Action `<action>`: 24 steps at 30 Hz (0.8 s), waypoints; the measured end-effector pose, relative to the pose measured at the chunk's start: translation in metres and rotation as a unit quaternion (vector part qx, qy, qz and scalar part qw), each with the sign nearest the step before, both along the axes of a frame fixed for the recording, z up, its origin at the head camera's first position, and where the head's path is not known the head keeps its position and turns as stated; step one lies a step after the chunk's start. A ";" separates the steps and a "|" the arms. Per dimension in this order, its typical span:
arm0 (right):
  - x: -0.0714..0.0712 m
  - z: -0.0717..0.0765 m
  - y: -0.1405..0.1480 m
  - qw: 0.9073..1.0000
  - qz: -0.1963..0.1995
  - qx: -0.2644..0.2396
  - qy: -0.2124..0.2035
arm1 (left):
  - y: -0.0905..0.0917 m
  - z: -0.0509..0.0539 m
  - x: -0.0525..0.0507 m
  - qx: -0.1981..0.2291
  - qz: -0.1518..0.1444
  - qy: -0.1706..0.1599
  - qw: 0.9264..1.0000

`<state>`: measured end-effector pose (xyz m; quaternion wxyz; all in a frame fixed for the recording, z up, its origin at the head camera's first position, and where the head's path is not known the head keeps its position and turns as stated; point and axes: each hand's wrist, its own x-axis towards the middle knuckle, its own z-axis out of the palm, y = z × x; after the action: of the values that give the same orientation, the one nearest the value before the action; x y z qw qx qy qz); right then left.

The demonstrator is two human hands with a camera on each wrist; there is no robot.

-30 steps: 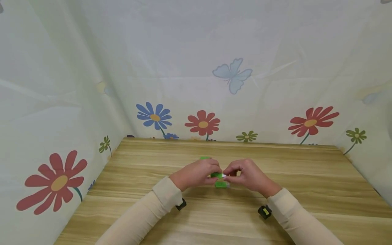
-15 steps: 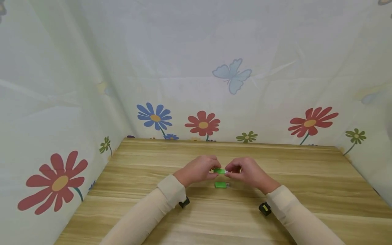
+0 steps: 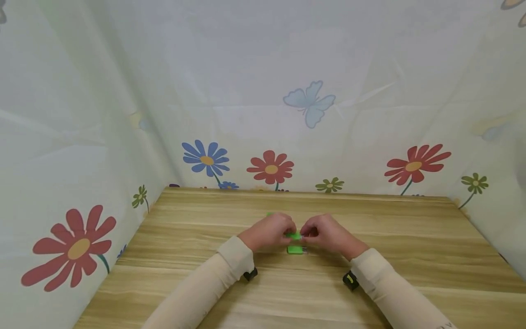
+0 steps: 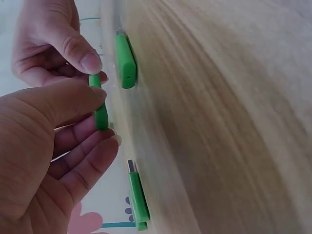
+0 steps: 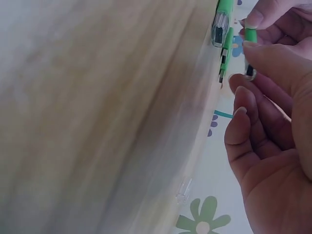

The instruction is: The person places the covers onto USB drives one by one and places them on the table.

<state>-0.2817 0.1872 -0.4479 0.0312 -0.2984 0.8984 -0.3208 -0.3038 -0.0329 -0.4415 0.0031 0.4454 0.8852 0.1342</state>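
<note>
A green USB stick [image 4: 100, 114] is held just above the table between both hands. My left hand [image 3: 268, 232] pinches its green body between thumb and fingers. My right hand [image 3: 332, 237] pinches the other end, where a clear cap [image 5: 250, 75] shows around the dark connector. Nearer me on the table lies another green USB stick [image 3: 295, 250] with a clear cap on its end. Beyond my left hand are more green USB sticks [image 4: 140, 197] lying close together, one with its metal connector bare; in the head view my hand mostly hides them.
A loose clear cap [image 5: 184, 189] lies on the wooden table [image 3: 312, 292] beyond my right hand. White flowered cloth [image 3: 349, 137] hangs behind the table and along its sides. Black wrist cameras [image 3: 351, 280] sit under both cuffs.
Both hands rose slightly with the green USB stick, then came down a little toward the table. They still hold it from both ends. The stick nearer me stays in place.
</note>
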 end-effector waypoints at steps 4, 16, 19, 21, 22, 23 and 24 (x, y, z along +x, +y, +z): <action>-0.002 -0.001 -0.001 1.000 0.012 0.021 0.015 | 0.002 -0.004 -0.003 -0.008 -0.001 -0.004 1.000; -0.005 0.000 -0.005 0.998 0.029 0.054 0.028 | 0.007 -0.018 -0.012 -0.024 -0.009 -0.004 1.000; -0.005 0.000 -0.005 0.997 0.030 0.058 0.031 | 0.008 -0.019 -0.012 -0.029 -0.008 -0.001 1.000; -0.005 0.001 -0.005 0.997 0.029 0.060 0.028 | 0.008 -0.018 -0.012 -0.033 -0.008 0.002 0.999; -0.005 0.001 -0.005 0.997 0.027 0.061 0.025 | 0.009 -0.018 -0.012 -0.035 -0.006 0.002 0.999; -0.005 0.001 -0.005 0.997 0.028 0.061 0.024 | 0.009 -0.018 -0.011 -0.038 -0.006 0.003 0.999; -0.005 0.002 -0.005 0.997 0.028 0.061 0.023 | 0.009 -0.017 -0.011 -0.040 -0.004 0.002 0.999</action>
<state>-0.2867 0.1820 -0.4461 0.0377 -0.3286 0.9080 -0.2571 -0.3145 -0.0239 -0.4585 0.0196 0.4491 0.8879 0.0977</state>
